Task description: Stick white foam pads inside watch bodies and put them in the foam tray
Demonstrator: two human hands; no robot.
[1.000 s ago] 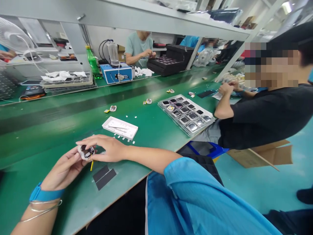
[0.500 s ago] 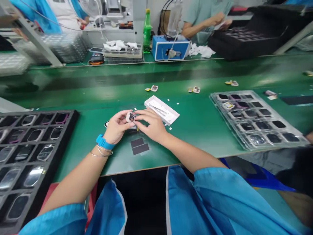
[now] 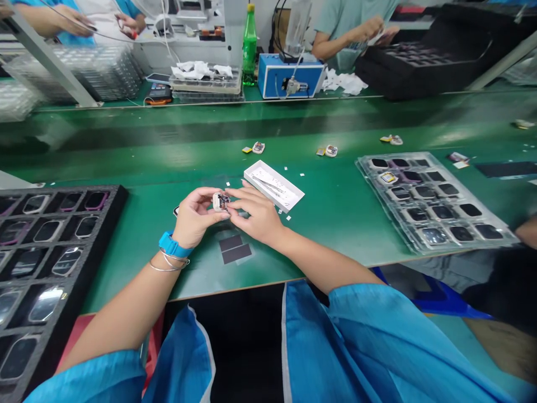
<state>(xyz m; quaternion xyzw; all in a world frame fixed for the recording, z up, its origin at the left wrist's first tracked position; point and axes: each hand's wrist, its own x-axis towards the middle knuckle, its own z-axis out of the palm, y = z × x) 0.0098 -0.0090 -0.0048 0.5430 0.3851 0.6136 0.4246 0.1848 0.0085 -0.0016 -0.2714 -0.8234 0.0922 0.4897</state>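
Between thumb and fingers, my left hand (image 3: 193, 215) holds a white smartwatch case (image 3: 220, 202), its open inside with small parts turned to the right. My right hand (image 3: 255, 214) has its fingertips at the case's right side, bent together; whether they pinch a small part there is hidden. Under the hands lie two dark rectangular sheets (image 3: 235, 249) on the green table. Just beyond my right hand is a white shallow box (image 3: 274, 186) with tweezers in it. A dark-edged piece peeks out left of my left hand, mostly covered.
At left stands a black foam tray (image 3: 94, 246) of watches; at right, a clear plastic tray (image 3: 403, 235) of watch faces. Opened watch cases (image 3: 331, 150) with yellow parts lie along the far strip. Behind are a green bottle (image 3: 249, 47), a blue box (image 3: 289, 78) and two co-workers' hands.
The view has shifted slightly, so the table things sit a little further left. The case in my left hand has turned, showing more of its inside. My right fingertips stay at it.
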